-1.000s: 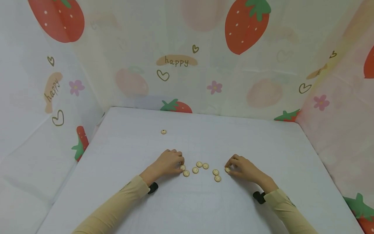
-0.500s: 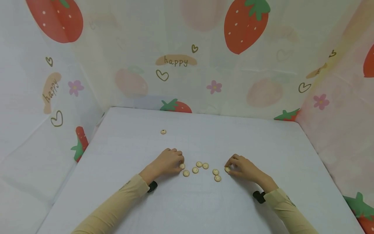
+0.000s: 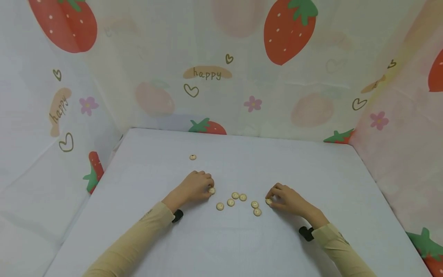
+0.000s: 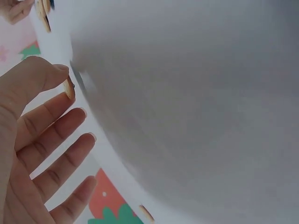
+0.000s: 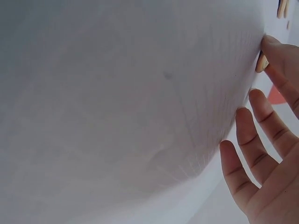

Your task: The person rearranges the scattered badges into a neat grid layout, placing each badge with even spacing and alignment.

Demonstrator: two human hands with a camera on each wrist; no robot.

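Observation:
My left hand (image 3: 194, 186) pinches a small round wooden disc (image 3: 212, 191), light tan with faint markings, between thumb and index finger. In the left wrist view this disc (image 4: 69, 88) is seen edge-on, just off the white tabletop, while the other fingers (image 4: 70, 154) spread loosely. At the right, my right hand (image 3: 288, 199) holds another wooden disc (image 3: 268, 201) between thumb and index finger at the table surface. The right wrist view shows that disc (image 5: 262, 62) partly hidden behind the thumb, with the remaining fingertips (image 5: 229, 149) at the cloth.
Between the hands lie several similar discs, including a touching pair (image 3: 239, 196), another pair (image 3: 256, 208), and a lone disc (image 3: 220, 206). One more disc (image 3: 192, 157) lies farther back. Strawberry-printed curtains (image 3: 207, 104) enclose the white table (image 3: 294, 165) behind and at both sides.
My left hand has drawn its disc away from the neighbouring one, moving it left and toward the back of the table. My right hand has stayed in place with its disc.

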